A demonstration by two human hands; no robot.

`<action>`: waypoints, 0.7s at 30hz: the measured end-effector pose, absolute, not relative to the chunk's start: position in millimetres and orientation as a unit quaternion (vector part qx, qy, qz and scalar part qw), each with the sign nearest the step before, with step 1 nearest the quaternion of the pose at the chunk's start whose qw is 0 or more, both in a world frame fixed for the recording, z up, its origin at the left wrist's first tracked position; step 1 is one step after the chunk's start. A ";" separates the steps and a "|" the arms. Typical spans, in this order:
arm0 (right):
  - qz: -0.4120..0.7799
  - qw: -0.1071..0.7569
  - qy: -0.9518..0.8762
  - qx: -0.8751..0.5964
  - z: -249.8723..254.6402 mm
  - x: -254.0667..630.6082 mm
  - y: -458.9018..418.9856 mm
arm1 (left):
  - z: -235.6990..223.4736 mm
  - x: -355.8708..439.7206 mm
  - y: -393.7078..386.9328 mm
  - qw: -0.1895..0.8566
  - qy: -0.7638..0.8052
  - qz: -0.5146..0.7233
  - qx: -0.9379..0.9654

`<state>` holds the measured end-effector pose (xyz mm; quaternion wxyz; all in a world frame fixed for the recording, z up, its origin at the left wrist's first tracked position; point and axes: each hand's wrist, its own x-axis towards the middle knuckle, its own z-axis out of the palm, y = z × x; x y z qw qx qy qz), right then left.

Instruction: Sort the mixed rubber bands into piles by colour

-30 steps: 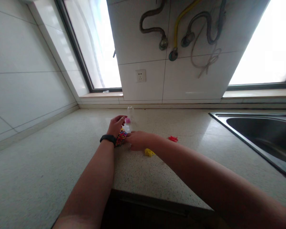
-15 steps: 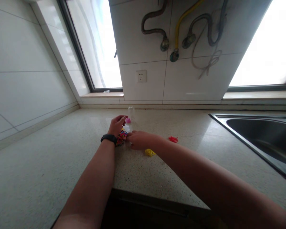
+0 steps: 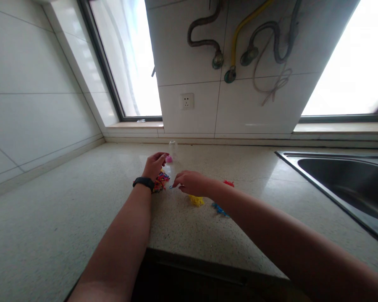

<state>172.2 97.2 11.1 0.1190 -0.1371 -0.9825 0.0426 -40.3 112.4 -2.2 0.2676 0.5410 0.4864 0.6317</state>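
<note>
On the speckled countertop point(image 3: 82, 209) lies a mixed pile of coloured rubber bands point(image 3: 160, 181). My left hand point(image 3: 154, 164), with a black wristband, hovers over the pile and pinches a small pink piece point(image 3: 169, 159). My right hand point(image 3: 192, 183) sits just right of the pile, fingers pinched on a small blue band point(image 3: 171, 187). Small sorted heaps lie by my right forearm: yellow bands point(image 3: 196, 200), blue bands point(image 3: 219, 208) and red bands point(image 3: 229, 183). A small clear bottle point(image 3: 173, 147) stands behind the hands.
A steel sink point(image 3: 343, 180) is set into the counter at the right. Tiled walls, a wall socket point(image 3: 187, 101) and hoses point(image 3: 239, 37) rise behind, with windows on both sides. The counter's front edge point(image 3: 208, 268) runs below my arms.
My right hand has pulled a little to the right, away from the mixed pile, with a blue band in its fingertips. The blue heap by my forearm has come into view. My left hand stays put.
</note>
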 end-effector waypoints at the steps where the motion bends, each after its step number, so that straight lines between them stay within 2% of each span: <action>1: 0.044 0.128 -0.980 -0.145 12.6 173.7 96.7 | -2.1 -40.1 112.1 0.266 0.486 0.632 0.541; 11: 0.122 0.246 -0.948 -0.162 45.4 237.2 83.3 | -1.7 -39.7 110.9 0.257 0.493 0.628 0.544; 16: 0.203 0.296 -0.891 -0.279 53.2 296.4 78.3 | -2.8 -37.9 109.6 0.250 0.492 0.613 0.565; 21: 0.248 0.401 -0.811 -0.345 32.6 352.5 83.0 | -2.1 -33.9 105.5 0.243 0.497 0.595 0.583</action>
